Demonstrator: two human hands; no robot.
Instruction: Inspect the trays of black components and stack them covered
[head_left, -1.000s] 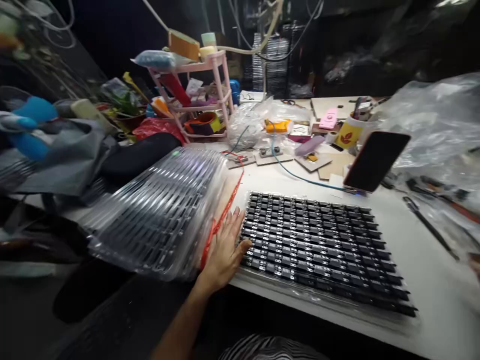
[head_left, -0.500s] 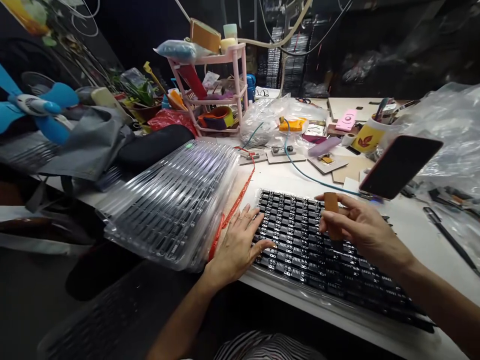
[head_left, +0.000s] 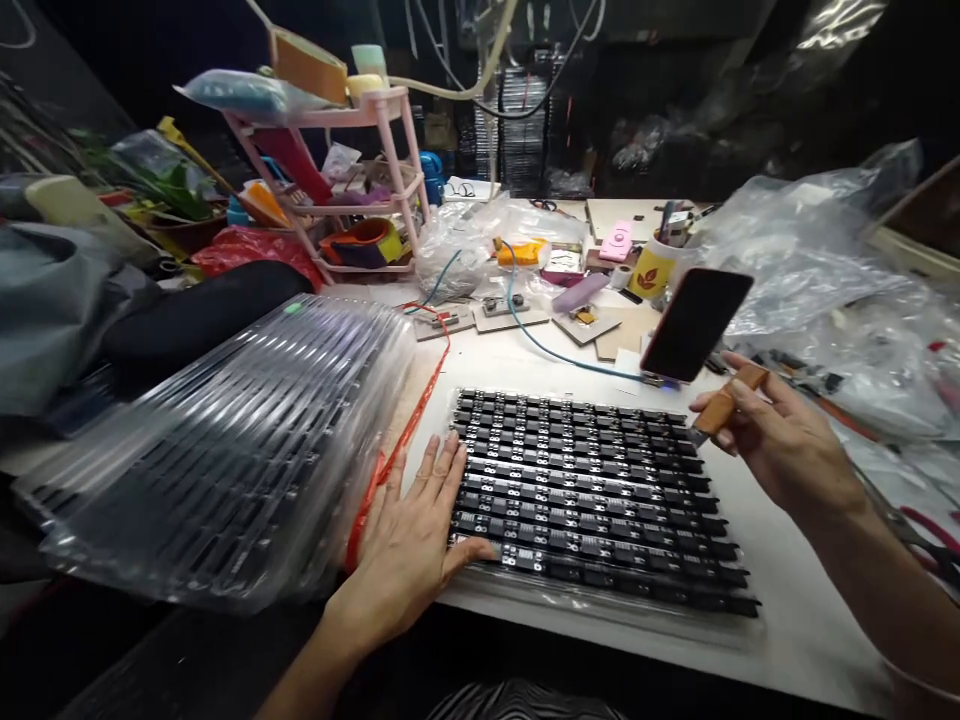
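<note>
My left hand (head_left: 411,532) lies flat with its fingers spread, at the left edge of a clear plastic tray. Rows of black circuit board strips (head_left: 585,487) fill that tray; the thumb rests on its near left corner. Off the right side of the strips, my right hand (head_left: 799,445) grips a small tool with a flat brown handle (head_left: 721,408). Its short greyish tip points down and left toward the strip ends; whether this is bristles or a blade I cannot tell. Left of my left hand stands a stack of clear plastic trays (head_left: 247,430) with dark strips inside.
A phone (head_left: 696,322) stands tilted behind the strips, near a blue cable (head_left: 547,350). Red ribbon (head_left: 405,440) runs between stack and tray. Farther back are a pink shelf (head_left: 394,150), a yellow-white cup (head_left: 651,268) and plastic bags (head_left: 817,240). Scissors (head_left: 930,530) lie at right.
My right hand and the brown-handled tool have moved right, from above the strips to beyond their right ends, and the tool has tilted. My left hand stays at the tray's left edge. The view has turned right.
</note>
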